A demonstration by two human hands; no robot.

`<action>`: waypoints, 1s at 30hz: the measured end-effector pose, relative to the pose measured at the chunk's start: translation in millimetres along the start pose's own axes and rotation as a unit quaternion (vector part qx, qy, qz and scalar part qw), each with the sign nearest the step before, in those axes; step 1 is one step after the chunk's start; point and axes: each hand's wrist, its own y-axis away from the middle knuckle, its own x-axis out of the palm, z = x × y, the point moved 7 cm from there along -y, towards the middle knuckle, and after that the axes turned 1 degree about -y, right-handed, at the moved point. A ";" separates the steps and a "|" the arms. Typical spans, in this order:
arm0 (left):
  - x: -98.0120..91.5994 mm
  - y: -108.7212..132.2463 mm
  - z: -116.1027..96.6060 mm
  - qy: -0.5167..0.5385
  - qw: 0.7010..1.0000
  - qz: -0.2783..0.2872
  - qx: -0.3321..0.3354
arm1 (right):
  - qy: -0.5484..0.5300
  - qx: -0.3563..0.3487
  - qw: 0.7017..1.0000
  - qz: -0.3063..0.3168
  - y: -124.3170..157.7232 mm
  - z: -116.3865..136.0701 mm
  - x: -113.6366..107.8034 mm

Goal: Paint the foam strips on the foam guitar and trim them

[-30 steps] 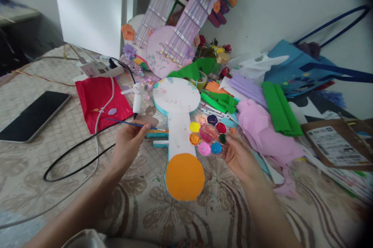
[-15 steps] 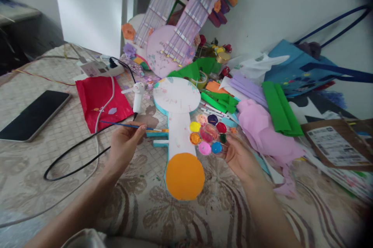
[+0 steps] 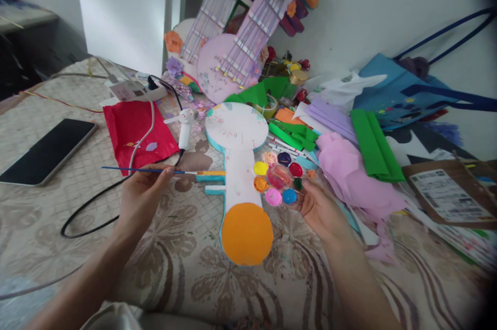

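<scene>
My left hand (image 3: 140,196) pinches a thin blue paintbrush (image 3: 155,170) that lies level, its orange-tipped bristles pointing right toward a foam guitar cutout (image 3: 238,164). The cutout has a white round top, a white neck and a round orange-painted base (image 3: 247,234). My right hand (image 3: 320,209) holds a small round paint palette (image 3: 278,179) with wells of yellow, orange, pink, blue, red and purple paint, right beside the cutout's neck.
A black phone (image 3: 44,150) lies at the left. Red paper (image 3: 137,129), a white power strip (image 3: 136,92), cables (image 3: 97,200) and a small white hand fan (image 3: 185,128) sit behind my left hand. Green, purple and pink paper (image 3: 349,164), a blue bag (image 3: 404,94) and decorated lilac guitars (image 3: 236,45) crowd the back and right.
My left hand has slid leftward with the paintbrush, drawing its tip back from the cutout's neck. My right hand and the palette have stayed put.
</scene>
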 end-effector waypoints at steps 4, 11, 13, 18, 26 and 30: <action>-8.3 -0.3 0.3 -0.011 1.000 -0.023 0.011 | -0.002 0.003 1.000 0.006 0.5 -1.0 0.2; 17.0 -1.1 -0.7 0.061 0.998 0.022 0.011 | -0.002 -0.002 1.000 0.004 1.8 0.6 1.1; 26.2 -1.1 -0.5 0.074 0.996 0.042 0.007 | -0.006 -0.003 1.000 0.001 2.2 0.9 1.3; 37.7 -0.2 -0.6 0.074 0.996 0.059 0.000 | -0.007 -0.003 1.000 0.002 2.2 0.7 0.7; 46.1 1.3 0.0 0.067 0.994 0.086 -0.020 | 0.001 -0.002 1.000 0.005 1.7 0.0 1.0; 45.0 1.1 1.1 0.063 0.994 0.085 -0.026 | 0.000 -0.005 1.000 0.007 1.3 0.2 0.5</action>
